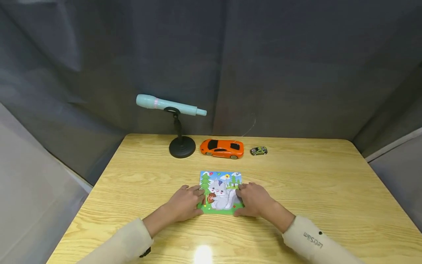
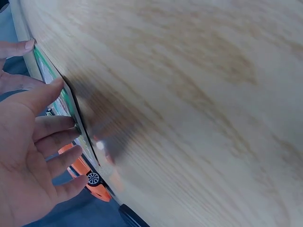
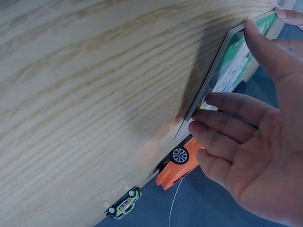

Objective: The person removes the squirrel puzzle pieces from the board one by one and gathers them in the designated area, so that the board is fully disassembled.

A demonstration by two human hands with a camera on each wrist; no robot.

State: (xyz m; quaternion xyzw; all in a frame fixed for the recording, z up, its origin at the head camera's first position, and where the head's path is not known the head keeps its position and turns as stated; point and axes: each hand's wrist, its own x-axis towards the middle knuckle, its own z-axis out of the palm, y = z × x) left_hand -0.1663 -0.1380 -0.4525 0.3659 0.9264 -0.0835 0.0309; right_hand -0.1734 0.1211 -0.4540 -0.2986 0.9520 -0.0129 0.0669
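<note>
A flat, thin picture board [image 1: 221, 194] with a grey squirrel holding an acorn lies on the table in the head view. My left hand [image 1: 186, 202] rests at its left side, thumb by the near corner and fingertips along the edge. On the opposite side, my right hand [image 1: 255, 200] touches the board's right edge, its thumb at the near right corner. Both wrist views show relaxed, spread fingers; the left hand [image 2: 28, 142] and right hand [image 3: 255, 146] have their palms facing the board's sides.
Behind the board stand an orange toy car [image 1: 222, 149] and a small green patterned toy car [image 1: 258, 150]. A light-blue microphone [image 1: 179, 106] sits on a black stand [image 1: 182, 147] at the back left. A dark curtain [image 1: 280, 73] hangs behind the wooden table [image 1: 313, 183].
</note>
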